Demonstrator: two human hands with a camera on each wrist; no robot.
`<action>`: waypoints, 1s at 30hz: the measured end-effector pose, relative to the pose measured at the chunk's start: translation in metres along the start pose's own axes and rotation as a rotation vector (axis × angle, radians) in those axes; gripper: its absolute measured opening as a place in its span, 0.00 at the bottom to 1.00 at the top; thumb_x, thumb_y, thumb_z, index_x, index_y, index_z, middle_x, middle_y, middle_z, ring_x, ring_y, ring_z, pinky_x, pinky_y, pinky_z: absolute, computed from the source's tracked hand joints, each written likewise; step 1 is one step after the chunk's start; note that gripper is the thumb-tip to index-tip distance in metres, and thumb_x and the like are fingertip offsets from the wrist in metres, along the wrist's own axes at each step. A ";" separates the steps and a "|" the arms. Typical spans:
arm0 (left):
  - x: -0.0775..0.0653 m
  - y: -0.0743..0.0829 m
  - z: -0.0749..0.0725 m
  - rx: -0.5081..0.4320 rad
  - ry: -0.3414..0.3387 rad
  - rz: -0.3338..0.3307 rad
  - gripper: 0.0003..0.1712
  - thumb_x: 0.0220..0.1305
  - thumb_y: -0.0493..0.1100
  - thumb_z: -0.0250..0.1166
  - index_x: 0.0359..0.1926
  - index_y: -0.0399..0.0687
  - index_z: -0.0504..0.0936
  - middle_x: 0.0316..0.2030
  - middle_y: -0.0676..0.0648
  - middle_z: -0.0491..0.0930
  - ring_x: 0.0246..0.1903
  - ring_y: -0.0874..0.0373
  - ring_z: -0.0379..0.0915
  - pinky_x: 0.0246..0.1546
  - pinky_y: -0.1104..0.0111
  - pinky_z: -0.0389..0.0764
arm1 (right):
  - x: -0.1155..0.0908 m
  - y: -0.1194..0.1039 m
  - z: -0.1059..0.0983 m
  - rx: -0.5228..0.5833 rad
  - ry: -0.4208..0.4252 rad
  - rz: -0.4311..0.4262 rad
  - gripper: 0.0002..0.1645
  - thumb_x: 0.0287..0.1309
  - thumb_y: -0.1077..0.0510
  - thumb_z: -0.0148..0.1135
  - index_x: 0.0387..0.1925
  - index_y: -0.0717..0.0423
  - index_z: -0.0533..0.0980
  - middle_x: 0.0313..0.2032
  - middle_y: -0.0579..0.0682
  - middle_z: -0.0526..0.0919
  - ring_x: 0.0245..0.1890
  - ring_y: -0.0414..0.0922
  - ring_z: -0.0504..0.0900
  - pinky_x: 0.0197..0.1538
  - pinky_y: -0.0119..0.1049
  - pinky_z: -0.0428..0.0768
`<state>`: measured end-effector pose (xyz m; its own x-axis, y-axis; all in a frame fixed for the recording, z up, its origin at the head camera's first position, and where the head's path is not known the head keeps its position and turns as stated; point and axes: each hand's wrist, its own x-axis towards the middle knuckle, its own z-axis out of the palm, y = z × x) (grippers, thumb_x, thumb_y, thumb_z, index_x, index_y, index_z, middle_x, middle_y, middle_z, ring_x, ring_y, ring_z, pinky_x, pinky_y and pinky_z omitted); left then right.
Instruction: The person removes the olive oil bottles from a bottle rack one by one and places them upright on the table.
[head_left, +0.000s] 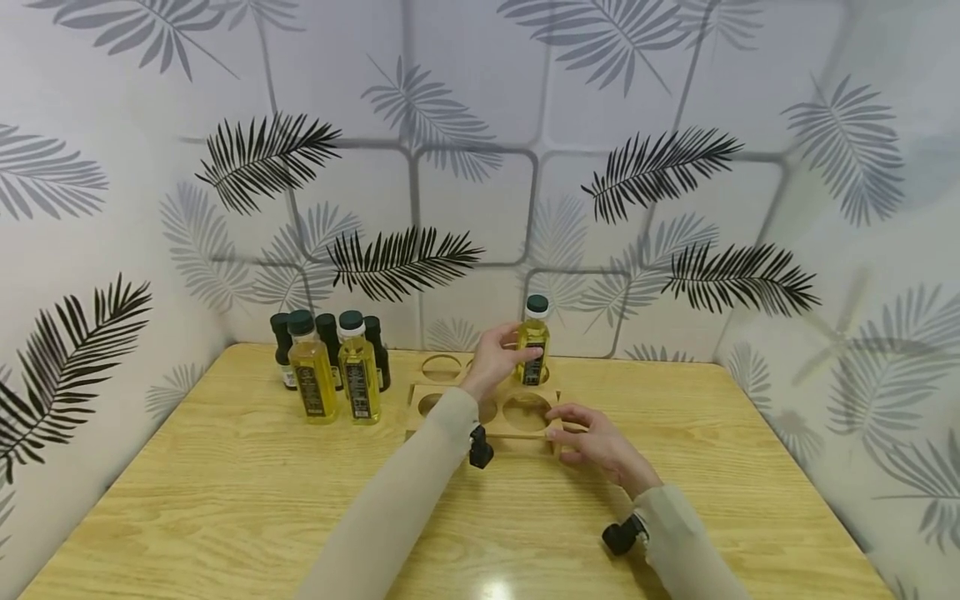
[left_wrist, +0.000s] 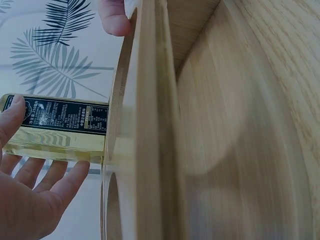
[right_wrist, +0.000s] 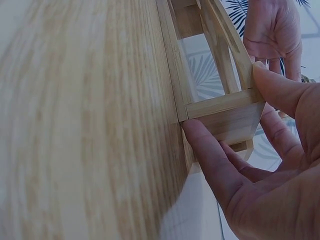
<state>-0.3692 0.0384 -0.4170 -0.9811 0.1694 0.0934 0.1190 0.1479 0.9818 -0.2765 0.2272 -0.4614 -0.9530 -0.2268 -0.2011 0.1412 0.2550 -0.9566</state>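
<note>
My left hand point(head_left: 497, 360) holds an oil bottle point(head_left: 534, 354) with a dark green cap and black label, thumb across its front. The bottle stands upright at the back right hole of a two-tier wooden bottle rack point(head_left: 467, 425). In the left wrist view, the bottle's lower end meets the rack's board; how deep it sits I cannot tell. At the rack's right end, my right hand point(head_left: 596, 442) grips the side panel. In the right wrist view, its thumb lies on the upper corner and a fingertip touches the lower edge near the tabletop.
Left of the rack stand two yellow oil bottles point(head_left: 360, 375) with green caps. Three dark bottles point(head_left: 380, 354) are behind them, partly hidden. A leaf-patterned backdrop point(head_left: 480, 208) rises behind the wooden table point(head_left: 225, 500). Several round holes show in the rack.
</note>
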 end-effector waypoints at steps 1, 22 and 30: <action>0.000 0.000 0.000 -0.001 0.004 0.001 0.38 0.60 0.46 0.72 0.70 0.52 0.69 0.64 0.42 0.73 0.63 0.46 0.69 0.60 0.52 0.75 | 0.000 0.000 0.000 0.004 0.004 0.003 0.26 0.64 0.56 0.64 0.60 0.62 0.72 0.67 0.58 0.66 0.63 0.53 0.70 0.47 0.41 0.84; -0.017 0.014 -0.018 -0.130 0.091 0.090 0.42 0.57 0.49 0.74 0.71 0.52 0.67 0.62 0.44 0.75 0.62 0.48 0.71 0.59 0.50 0.75 | -0.003 0.002 0.002 0.000 0.015 0.000 0.23 0.65 0.58 0.63 0.59 0.61 0.73 0.68 0.60 0.64 0.63 0.53 0.70 0.46 0.42 0.84; -0.024 0.023 -0.029 -0.165 0.126 0.103 0.41 0.54 0.49 0.76 0.69 0.52 0.71 0.59 0.46 0.78 0.59 0.50 0.74 0.57 0.55 0.78 | 0.000 0.005 0.000 0.008 0.014 -0.006 0.23 0.64 0.57 0.64 0.59 0.59 0.74 0.68 0.58 0.65 0.68 0.58 0.65 0.47 0.42 0.84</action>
<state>-0.3473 0.0095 -0.3916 -0.9776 0.0506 0.2045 0.2033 -0.0274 0.9787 -0.2755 0.2282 -0.4659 -0.9575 -0.2149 -0.1925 0.1377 0.2458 -0.9595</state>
